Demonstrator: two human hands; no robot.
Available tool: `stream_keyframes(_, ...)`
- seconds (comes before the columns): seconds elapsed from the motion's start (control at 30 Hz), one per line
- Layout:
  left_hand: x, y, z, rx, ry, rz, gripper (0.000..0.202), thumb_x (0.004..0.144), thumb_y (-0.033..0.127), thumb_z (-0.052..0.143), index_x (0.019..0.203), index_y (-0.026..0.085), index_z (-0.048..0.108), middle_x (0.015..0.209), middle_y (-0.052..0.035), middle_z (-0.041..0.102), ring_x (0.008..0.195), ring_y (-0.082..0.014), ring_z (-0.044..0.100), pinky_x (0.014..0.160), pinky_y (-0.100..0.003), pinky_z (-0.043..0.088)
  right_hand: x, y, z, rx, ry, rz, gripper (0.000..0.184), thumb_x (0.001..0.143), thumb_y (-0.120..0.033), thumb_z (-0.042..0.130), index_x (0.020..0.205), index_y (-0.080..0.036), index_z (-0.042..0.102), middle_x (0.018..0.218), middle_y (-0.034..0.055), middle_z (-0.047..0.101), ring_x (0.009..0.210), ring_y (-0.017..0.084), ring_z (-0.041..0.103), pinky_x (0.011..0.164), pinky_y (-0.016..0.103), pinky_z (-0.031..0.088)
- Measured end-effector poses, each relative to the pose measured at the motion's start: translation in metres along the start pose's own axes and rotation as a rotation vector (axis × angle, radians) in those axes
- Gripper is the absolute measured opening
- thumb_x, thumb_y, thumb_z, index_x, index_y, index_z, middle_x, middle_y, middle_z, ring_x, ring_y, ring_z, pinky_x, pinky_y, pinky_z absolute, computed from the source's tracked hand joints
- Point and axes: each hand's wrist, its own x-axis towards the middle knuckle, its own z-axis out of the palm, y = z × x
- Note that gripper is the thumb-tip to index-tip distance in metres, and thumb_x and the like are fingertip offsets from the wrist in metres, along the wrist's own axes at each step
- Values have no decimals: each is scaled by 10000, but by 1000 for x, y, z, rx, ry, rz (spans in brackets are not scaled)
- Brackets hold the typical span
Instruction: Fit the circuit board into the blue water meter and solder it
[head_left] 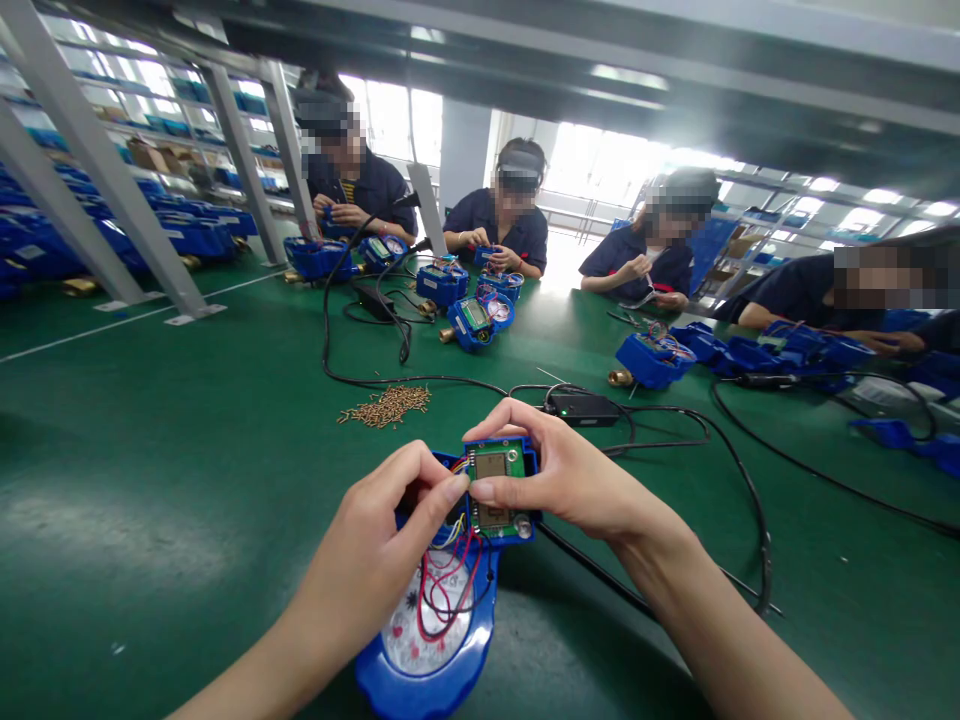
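Observation:
A blue water meter lies before me, its round dial face crossed by loose red and black wires. At its upper end sits a green circuit board with a grey display, inside a blue casing. My right hand grips that board from the right, thumb on the display and fingers behind the far edge. From the left, my left hand is closed in a pinch on thin coloured wires at the board's left edge. Its fingertips partly hide the wires.
A heap of small brass screws lies beyond my hands on the green table. Black cables and a black adapter box are to the right. More blue meters stand farther back, where several co-workers sit. Metal posts rise at left.

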Motion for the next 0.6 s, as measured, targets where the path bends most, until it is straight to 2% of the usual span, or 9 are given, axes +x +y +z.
stream_keyframes(0.3, 0, 4, 0, -36, -29, -3, 287, 981, 387, 475, 746, 225, 514, 699, 46, 487, 671, -153, 462, 639, -285, 361, 1, -1, 0, -55, 10, -22, 415, 681, -239, 884, 1010, -201, 632, 849, -34, 628, 765, 103, 557, 683, 196, 464)
stream_keyframes(0.47, 3, -1, -2, -82, -90, 6, 258, 998, 376, 456, 796, 230, 521, 735, 47, 484, 707, -154, 465, 659, -276, 364, 1, 2, -1, -12, -14, 0, 437, 696, -240, 877, 1044, -205, 615, 885, -20, 656, 795, 113, 583, 713, 215, 489)
stream_keyframes(0.6, 2, -4, 0, -50, -83, 33, 248, 1007, 360, 438, 812, 231, 519, 758, 45, 487, 720, -155, 467, 679, -279, 373, 1, 4, -2, 8, -12, -8, 433, 695, -246, 880, 1037, -195, 619, 872, -15, 661, 780, 108, 589, 700, 209, 498)
